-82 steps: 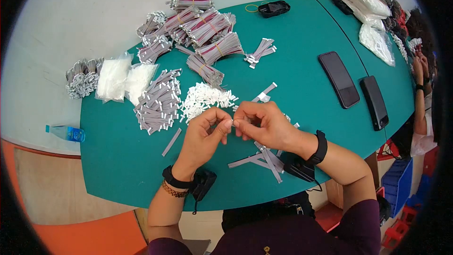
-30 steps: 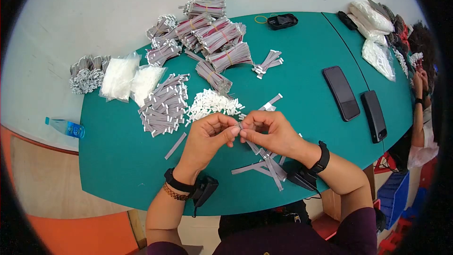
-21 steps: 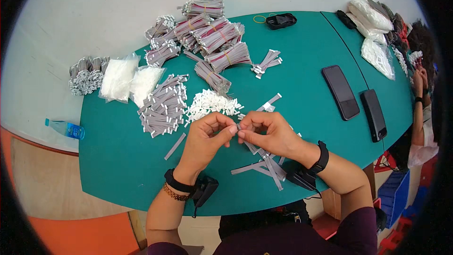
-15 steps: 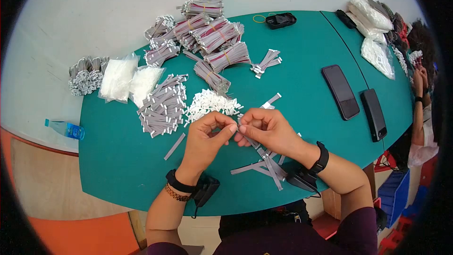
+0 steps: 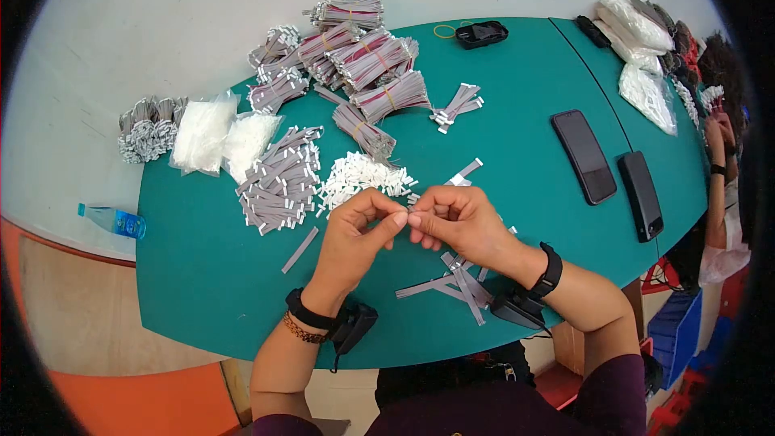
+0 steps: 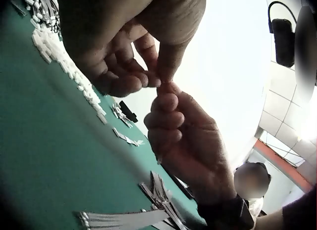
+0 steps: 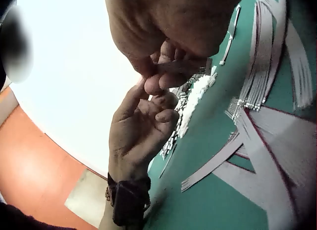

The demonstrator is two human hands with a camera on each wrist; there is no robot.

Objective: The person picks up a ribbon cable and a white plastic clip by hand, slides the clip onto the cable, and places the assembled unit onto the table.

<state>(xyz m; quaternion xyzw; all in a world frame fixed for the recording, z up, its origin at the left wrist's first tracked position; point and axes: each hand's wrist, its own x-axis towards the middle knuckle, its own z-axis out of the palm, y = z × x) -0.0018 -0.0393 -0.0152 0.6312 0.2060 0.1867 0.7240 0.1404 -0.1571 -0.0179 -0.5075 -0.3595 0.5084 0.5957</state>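
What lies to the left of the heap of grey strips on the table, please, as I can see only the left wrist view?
Observer: In the head view, a large plastic bag and a smaller one, both with white contents, lie left of the heap of grey strips.
Operator: Thank you; is anything tucked under the fingers of the right hand?
Observer: Yes, the right wrist view shows a flat grey strip there, though dimly lit.
Operator: And is there anything on the left wrist besides the black band?
Observer: The head view shows a gold-coloured bracelet next to it.
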